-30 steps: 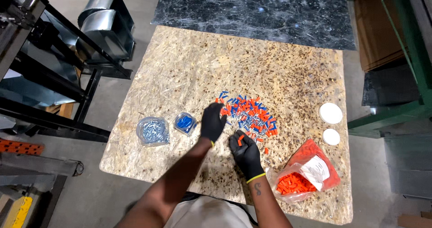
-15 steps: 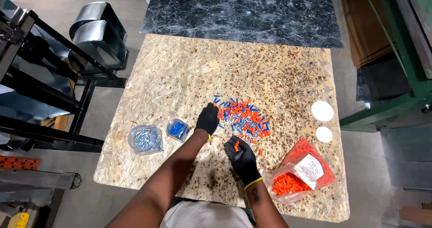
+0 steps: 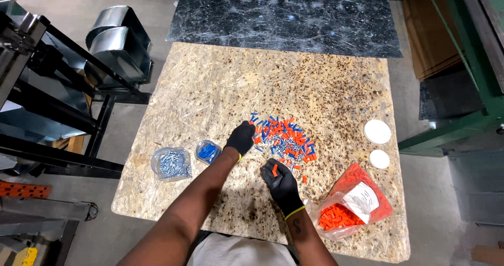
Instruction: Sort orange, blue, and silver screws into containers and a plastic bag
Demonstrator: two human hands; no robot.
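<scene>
Orange-and-blue connector pile (image 3: 283, 139) between gloved hands, white-labelled orange bag (image 3: 353, 205) right

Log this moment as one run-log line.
left hand: on mixed pile of small orange and blue plastic connectors | right hand: pinching one orange connector | clear bag of orange connectors: right, on chipboard tabletop

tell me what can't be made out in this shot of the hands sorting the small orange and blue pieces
- Head view: left hand covers the pile's edge; its grip is hidden.
- Right hand pinches an orange piece, too small to identify.
- Silver bits in the round container: too small.
- Bag label: blurred.
</scene>
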